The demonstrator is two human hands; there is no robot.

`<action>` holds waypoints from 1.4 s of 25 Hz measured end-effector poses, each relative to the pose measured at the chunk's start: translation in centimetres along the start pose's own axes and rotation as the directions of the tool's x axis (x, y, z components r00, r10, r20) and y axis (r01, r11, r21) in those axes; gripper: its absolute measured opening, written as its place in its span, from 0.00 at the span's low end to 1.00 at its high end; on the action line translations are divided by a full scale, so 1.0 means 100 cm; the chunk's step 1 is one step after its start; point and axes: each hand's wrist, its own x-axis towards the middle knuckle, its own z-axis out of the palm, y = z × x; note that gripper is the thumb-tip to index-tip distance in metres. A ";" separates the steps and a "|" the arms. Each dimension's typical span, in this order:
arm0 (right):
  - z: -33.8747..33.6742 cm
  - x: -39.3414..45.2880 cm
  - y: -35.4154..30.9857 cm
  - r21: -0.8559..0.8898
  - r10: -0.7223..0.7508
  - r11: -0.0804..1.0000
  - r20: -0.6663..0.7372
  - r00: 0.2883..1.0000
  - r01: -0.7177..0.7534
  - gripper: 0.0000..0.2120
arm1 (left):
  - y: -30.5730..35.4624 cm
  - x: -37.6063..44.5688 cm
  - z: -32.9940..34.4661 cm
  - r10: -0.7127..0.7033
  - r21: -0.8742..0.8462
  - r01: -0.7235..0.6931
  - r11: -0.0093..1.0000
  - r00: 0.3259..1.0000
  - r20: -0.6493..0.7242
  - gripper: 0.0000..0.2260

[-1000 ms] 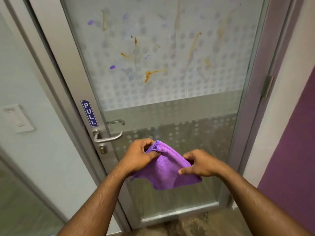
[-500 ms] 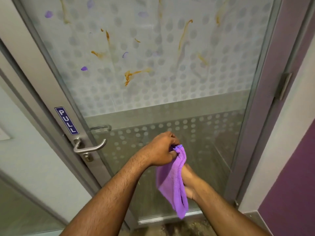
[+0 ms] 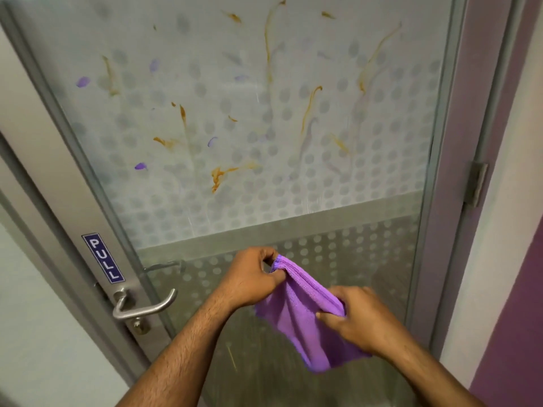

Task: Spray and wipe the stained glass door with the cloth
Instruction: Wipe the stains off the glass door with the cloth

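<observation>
The frosted glass door [image 3: 249, 186] fills the head view, its dotted upper pane streaked with orange-brown stains [image 3: 219, 174] and dabbed with purple spots [image 3: 140, 166]. In front of the lower pane hangs a purple cloth [image 3: 296, 321], held away from the glass. My left hand [image 3: 249, 277] pinches its top corner. My right hand [image 3: 358, 318] grips the folded top edge further right. No spray bottle is in view.
A metal lever handle [image 3: 147, 304] and a blue PULL sign [image 3: 102, 258] sit on the door's left frame. A hinge [image 3: 476, 183] is on the right frame, beside a white and purple wall [image 3: 517, 259].
The cloth hung narrow from my left hand half a second ago; now my right hand has come up and taken its top edge, spreading it out. The view has tilted up the door.
</observation>
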 end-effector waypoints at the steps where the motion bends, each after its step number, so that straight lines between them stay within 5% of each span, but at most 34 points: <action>1: -0.014 0.008 -0.006 -0.066 -0.035 0.997 -0.014 0.999 0.034 0.07 | 0.000 0.003 -0.011 -0.008 -0.051 0.007 0.999 1.000 -0.018 0.03; 4: -0.055 0.031 -0.024 -0.237 -0.063 0.970 -0.052 0.997 0.049 0.12 | -0.001 0.010 -0.046 -0.060 -0.197 0.047 0.979 0.996 -0.059 0.07; 7: -0.093 0.056 -0.047 -0.300 -0.130 0.950 -0.117 0.984 0.090 0.04 | 0.002 0.021 -0.082 -0.049 -0.126 0.032 0.992 0.990 -0.129 0.04; 10: -0.143 0.081 -0.079 -0.279 -0.224 0.945 -0.177 0.958 0.169 0.07 | 0.017 0.040 -0.119 -0.028 -0.132 -0.008 0.991 0.964 -0.263 0.03; 13: -0.194 0.082 -0.113 0.244 -0.274 0.927 -0.077 0.959 0.285 0.10 | 0.052 0.062 -0.156 -0.036 -0.262 -0.064 0.963 0.933 -0.358 0.04; 15: -0.211 0.070 -0.132 0.549 -0.407 0.763 -0.005 0.914 0.342 0.11 | 0.084 0.073 -0.173 0.009 -0.357 -0.130 0.925 0.946 -0.324 0.06; 18: -0.198 0.062 -0.148 0.724 -0.567 0.506 -0.131 0.813 0.469 0.16 | 0.135 0.085 -0.182 0.121 -0.474 -0.210 0.855 0.970 -0.211 0.09; 20: -0.168 0.066 -0.151 0.490 -0.555 0.521 -0.428 0.713 0.699 0.15 | 0.164 0.090 -0.183 0.164 -0.535 -0.209 0.819 0.978 -0.131 0.07; 22: -0.142 0.079 -0.151 -0.065 -0.616 0.631 -0.648 0.448 0.773 0.16 | 0.186 0.092 -0.186 0.255 -0.499 -0.264 0.826 0.963 -0.089 0.09; 23: -0.136 0.088 -0.150 -0.301 -0.674 0.645 -0.658 0.337 0.702 0.19 | 0.194 0.092 -0.189 0.327 -0.376 -0.342 0.861 0.939 -0.105 0.08; 25: -0.136 0.113 -0.149 -0.558 -0.742 0.647 -0.616 0.263 0.520 0.25 | 0.210 0.092 -0.199 0.492 0.075 -0.486 0.871 0.858 -0.146 0.13; 28: -0.149 0.152 -0.147 -0.681 -0.737 0.675 -0.628 0.250 0.283 0.29 | 0.232 0.094 -0.214 0.618 0.476 -0.465 0.746 0.750 -0.236 0.25; 32: -0.173 0.192 -0.142 -0.689 -0.709 0.704 -0.695 0.119 0.173 0.30 | 0.253 0.106 -0.232 0.610 0.419 -0.450 0.789 0.657 -0.444 0.20; 35: -0.208 0.218 -0.146 -0.637 -0.676 0.731 -0.725 0.132 0.243 0.33 | 0.268 0.121 -0.242 0.583 0.369 -0.452 0.812 0.627 -0.516 0.16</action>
